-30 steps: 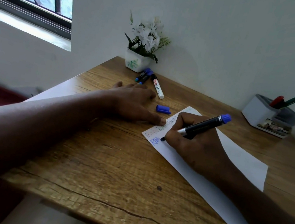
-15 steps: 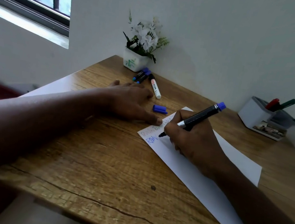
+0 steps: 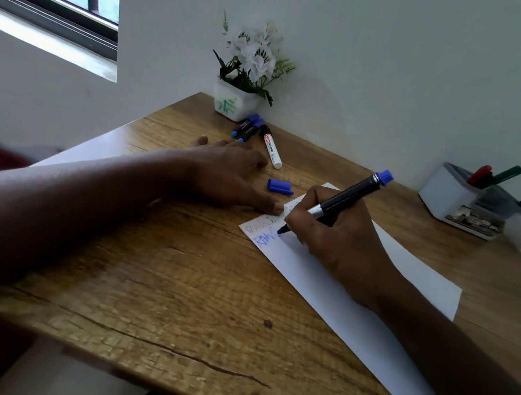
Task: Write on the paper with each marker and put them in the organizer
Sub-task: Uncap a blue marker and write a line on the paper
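Two hands engaged — right hand (image 3: 343, 242) grips the uncapped blue marker (image 3: 353, 193), tip on the paper (image 3: 323, 290) near its far corner, left hand (image 3: 229, 173) flat, one fingertip pinning that corner; risk: if the fingertip lifts, the paper skids and ink smears.

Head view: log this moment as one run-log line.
step: writing | right hand: grips blue marker, tip on paper | left hand: fingertip on paper | blue cap: on table

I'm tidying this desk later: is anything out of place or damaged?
A loose blue cap lies on the table beside the paper, off the uncapped marker. A long crack runs along the table's near edge. Nothing is spilled.
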